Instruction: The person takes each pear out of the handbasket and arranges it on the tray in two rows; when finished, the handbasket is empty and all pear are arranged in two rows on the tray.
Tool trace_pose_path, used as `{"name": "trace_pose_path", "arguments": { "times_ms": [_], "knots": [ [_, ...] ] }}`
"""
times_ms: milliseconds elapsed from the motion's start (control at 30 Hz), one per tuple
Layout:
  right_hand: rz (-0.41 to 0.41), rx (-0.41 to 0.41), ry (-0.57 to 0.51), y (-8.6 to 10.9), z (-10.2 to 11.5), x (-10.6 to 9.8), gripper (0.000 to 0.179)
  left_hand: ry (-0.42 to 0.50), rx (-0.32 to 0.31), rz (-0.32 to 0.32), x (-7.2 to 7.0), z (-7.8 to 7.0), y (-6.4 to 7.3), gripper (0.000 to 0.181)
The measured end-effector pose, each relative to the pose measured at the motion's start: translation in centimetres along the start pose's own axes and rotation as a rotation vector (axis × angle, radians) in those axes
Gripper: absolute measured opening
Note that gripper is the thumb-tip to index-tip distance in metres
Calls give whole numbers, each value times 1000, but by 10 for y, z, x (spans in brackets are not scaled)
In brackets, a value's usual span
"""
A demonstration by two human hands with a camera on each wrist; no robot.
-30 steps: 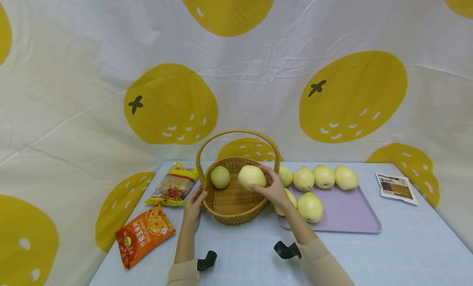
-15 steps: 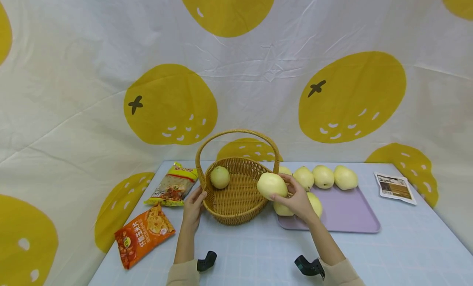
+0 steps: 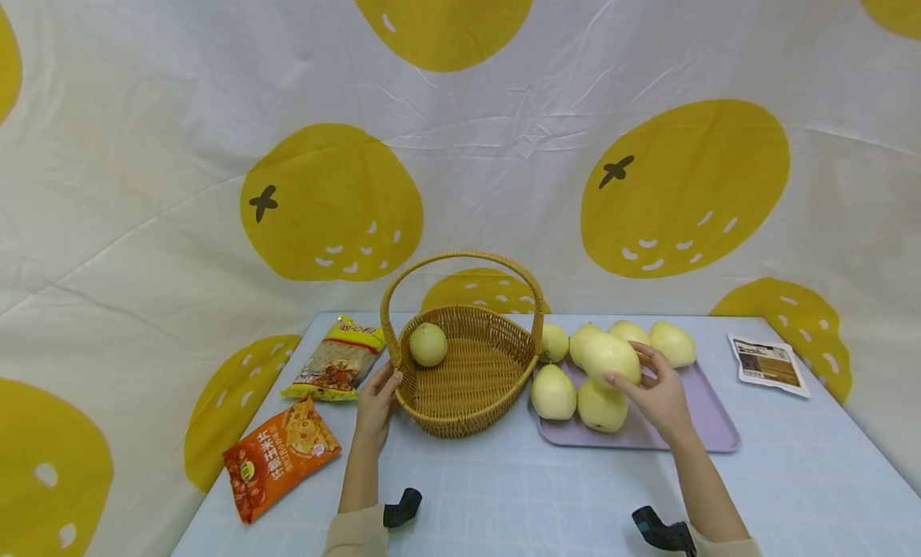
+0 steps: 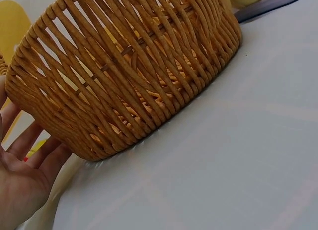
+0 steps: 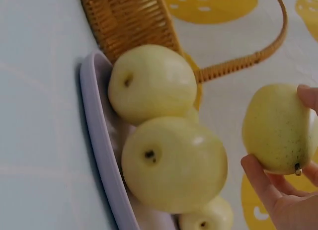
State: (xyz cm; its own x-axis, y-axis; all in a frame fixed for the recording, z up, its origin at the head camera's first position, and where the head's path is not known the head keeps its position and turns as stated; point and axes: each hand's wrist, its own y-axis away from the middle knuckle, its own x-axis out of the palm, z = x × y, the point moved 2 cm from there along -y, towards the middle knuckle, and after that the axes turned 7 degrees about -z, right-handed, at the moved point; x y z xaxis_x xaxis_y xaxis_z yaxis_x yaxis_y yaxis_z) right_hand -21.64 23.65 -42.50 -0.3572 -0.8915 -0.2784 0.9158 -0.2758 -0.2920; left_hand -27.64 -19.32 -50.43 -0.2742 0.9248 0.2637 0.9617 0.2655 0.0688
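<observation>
My right hand (image 3: 656, 391) grips a pale yellow-green pear (image 3: 608, 358), held in the air over the lilac tray (image 3: 691, 437). In the right wrist view the stem of this pear (image 5: 277, 128) points down between the fingers. My left hand (image 3: 377, 400) holds the left side of a wicker basket (image 3: 464, 425), thumb at the rim and fingers against the outer wall. One pear (image 3: 428, 345) lies inside the basket at the left. Several pears sit on the tray, two of them along its near left side: a left pear (image 3: 553, 393) and a right pear (image 3: 603, 407).
Left of the basket lie a yellow noodle bag (image 3: 338, 361) and an orange snack bag (image 3: 282, 459). A small white-and-brown packet (image 3: 770, 367) lies right of the tray. The tall basket handle (image 3: 460, 255) arches upward. Behind the table hangs a fruit-print cloth (image 3: 504, 181).
My right hand has carried the pear from over the basket rightward to over the tray. My left hand and the basket stay in place.
</observation>
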Motion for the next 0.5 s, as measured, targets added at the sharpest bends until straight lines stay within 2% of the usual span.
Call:
{"name": "trace_pose_path", "arguments": {
  "times_ms": [233,500],
  "knots": [
    [-119,117,64,0,-26,-27,67,5,-1,6,-1,-1,-2,58],
    [-97,266,167,7,-52,-36,75,15,-3,-4,2,-2,2,57]
  ]
}}
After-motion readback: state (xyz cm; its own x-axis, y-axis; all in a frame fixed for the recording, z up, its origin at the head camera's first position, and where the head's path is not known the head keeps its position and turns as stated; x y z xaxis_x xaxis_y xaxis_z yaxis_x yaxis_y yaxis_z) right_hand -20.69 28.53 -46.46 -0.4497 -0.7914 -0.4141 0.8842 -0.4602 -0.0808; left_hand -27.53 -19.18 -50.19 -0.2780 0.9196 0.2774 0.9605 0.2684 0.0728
